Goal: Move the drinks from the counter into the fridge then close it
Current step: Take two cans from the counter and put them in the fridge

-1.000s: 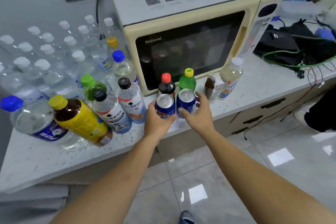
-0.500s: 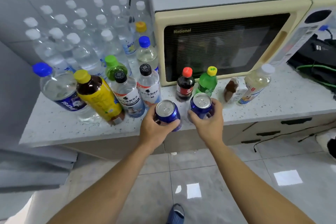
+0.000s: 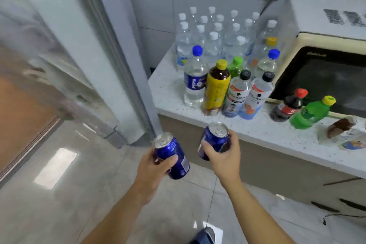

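Over by the blurred grey fridge front (image 3: 65, 49), the left hand (image 3: 152, 166) has its fingers wrapped round a blue can (image 3: 172, 156) held in the air above the floor tiles, long axis tipped so its silver top points up and leftward. Just right, the right hand (image 3: 223, 156) curls round a second blue can (image 3: 214, 140), top up, leaning slightly right, off the speckled counter (image 3: 168, 93) where the bottles (image 3: 217, 85) stand.

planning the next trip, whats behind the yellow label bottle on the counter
Right behind the yellow label bottle stands a green-capped bottle, mostly hidden by it. Further back are clear water bottles with white caps. Their lower parts are covered.
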`<state>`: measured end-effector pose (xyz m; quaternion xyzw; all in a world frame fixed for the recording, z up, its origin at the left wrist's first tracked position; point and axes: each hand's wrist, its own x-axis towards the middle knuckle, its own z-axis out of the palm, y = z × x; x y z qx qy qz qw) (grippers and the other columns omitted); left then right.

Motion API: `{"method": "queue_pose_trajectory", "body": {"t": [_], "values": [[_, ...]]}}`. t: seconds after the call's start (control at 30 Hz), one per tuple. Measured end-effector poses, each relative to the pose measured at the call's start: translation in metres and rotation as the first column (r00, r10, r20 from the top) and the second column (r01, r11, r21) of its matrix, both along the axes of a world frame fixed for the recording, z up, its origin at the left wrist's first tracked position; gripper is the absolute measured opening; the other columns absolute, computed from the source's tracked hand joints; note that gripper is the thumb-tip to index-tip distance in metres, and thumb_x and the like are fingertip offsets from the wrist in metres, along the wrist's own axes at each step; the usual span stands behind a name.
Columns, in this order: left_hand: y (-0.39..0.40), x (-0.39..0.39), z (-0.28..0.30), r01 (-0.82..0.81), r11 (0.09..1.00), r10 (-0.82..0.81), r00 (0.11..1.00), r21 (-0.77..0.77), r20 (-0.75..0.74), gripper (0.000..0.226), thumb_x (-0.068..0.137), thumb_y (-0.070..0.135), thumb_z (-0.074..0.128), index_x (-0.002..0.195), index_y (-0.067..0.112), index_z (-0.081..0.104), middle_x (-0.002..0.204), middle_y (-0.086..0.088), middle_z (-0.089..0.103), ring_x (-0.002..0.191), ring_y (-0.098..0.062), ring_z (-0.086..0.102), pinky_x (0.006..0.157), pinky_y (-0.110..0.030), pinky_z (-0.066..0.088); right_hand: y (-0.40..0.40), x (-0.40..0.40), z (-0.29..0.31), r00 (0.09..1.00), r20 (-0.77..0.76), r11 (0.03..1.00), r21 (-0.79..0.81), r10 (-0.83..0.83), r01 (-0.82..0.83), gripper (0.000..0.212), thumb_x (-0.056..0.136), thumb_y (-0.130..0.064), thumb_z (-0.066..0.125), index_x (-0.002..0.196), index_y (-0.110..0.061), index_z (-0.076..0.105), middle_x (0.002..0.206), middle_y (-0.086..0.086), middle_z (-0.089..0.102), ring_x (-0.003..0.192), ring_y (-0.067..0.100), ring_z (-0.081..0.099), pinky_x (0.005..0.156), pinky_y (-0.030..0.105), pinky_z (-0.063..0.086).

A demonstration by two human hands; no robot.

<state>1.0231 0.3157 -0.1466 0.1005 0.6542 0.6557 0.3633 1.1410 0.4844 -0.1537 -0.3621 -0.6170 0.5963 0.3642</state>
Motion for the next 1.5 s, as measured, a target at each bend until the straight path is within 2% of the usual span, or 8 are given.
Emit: {"method": "queue_pose_trajectory", "body": {"t": [0.17,0.3,0.43,0.77,0.97,1.07,1.2,1.5], "values": [[-0.133,-0.022,0.012,-0.233,0.972,0.232,0.972,0.033,0.025,0.052,0.057,0.038,0.085,0.107,0.033,0.071,0.103,-0.002,0.073,0.097,-0.023,0.067,0.077,-0.036,0.058,-0.117,-0.054,0.008,0.977,0.03,0.977,0.003,0.212,-0.212,0.061,0.068,-0.018,0.089,0.117,-0.032,0.056,0.105,-0.023,0.065,0.094,0.001,0.065,0.074,0.012,0.051],[-0.237,-0.035,0.024,-0.391,0.917,0.39,0.92,0.077,0.033,0.052,0.057,0.039,0.082,0.107,0.034,0.07,0.105,-0.003,0.073,0.102,-0.027,0.066,0.087,-0.049,0.057,-0.218,-0.092,0.014,0.938,0.034,0.939,0.012,0.344,-0.344,0.06,0.068,-0.018,0.089,0.115,-0.034,0.056,0.102,-0.023,0.066,0.09,0.002,0.066,0.07,0.012,0.052],[-0.325,-0.051,0.034,-0.527,0.844,0.526,0.85,0.1,0.046,0.055,0.055,0.039,0.082,0.108,0.038,0.069,0.107,0.001,0.073,0.105,-0.025,0.067,0.089,-0.046,0.056,-0.306,-0.127,0.018,0.888,0.043,0.888,0.028,0.459,-0.46,0.061,0.066,-0.024,0.089,0.117,-0.034,0.056,0.104,-0.023,0.065,0.092,0.002,0.066,0.07,0.012,0.052],[-0.463,-0.111,0.034,-0.714,0.695,0.718,0.695,0.086,-0.033,0.044,0.07,0.025,0.084,0.106,0.045,0.067,0.107,0.011,0.073,0.1,-0.011,0.068,0.088,-0.039,0.054,-0.446,-0.227,0.016,0.746,0.098,0.746,0.039,0.659,-0.664,0.065,0.063,-0.04,0.087,0.117,-0.043,0.052,0.108,-0.03,0.061,0.1,-0.004,0.062,0.076,0.018,0.058],[-0.511,-0.192,0.03,-0.746,0.664,0.747,0.661,0.044,-0.066,0.06,0.067,0.027,0.083,0.123,0.027,0.063,0.111,0.005,0.072,0.108,-0.021,0.065,0.093,-0.045,0.054,-0.5,-0.319,0.008,0.71,0.071,0.71,0.027,0.701,-0.704,0.066,0.062,-0.044,0.086,0.118,-0.047,0.051,0.112,-0.025,0.062,0.103,-0.003,0.061,0.079,0.02,0.058],[-0.527,-0.247,0.033,-0.743,0.669,0.742,0.665,0.026,-0.089,0.055,0.069,0.023,0.083,0.12,0.029,0.064,0.108,0.006,0.073,0.106,-0.019,0.066,0.091,-0.043,0.054,-0.516,-0.375,0.011,0.703,0.061,0.702,0.037,0.709,-0.711,0.06,0.061,-0.045,0.085,0.109,-0.056,0.05,0.11,-0.03,0.061,0.102,-0.004,0.061,0.075,0.017,0.057],[-0.54,-0.323,0.041,-0.731,0.682,0.728,0.677,0.015,-0.109,0.047,0.072,0.018,0.083,0.112,0.035,0.066,0.102,0.012,0.074,0.093,-0.007,0.068,0.082,-0.035,0.053,-0.527,-0.45,0.022,0.714,0.036,0.714,0.006,0.7,-0.7,0.065,0.062,-0.04,0.087,0.116,-0.046,0.052,0.111,-0.025,0.062,0.102,0.0,0.063,0.074,0.017,0.056],[-0.54,-0.482,0.042,-0.631,0.776,0.629,0.77,0.021,-0.107,0.048,0.068,0.023,0.085,0.11,0.037,0.066,0.102,0.011,0.074,0.094,-0.009,0.068,0.074,-0.029,0.052,-0.524,-0.58,0.038,0.803,0.037,0.803,0.037,0.594,-0.596,0.064,0.062,-0.038,0.088,0.115,-0.044,0.053,0.111,-0.026,0.063,0.102,-0.002,0.062,0.072,0.011,0.052]]}}
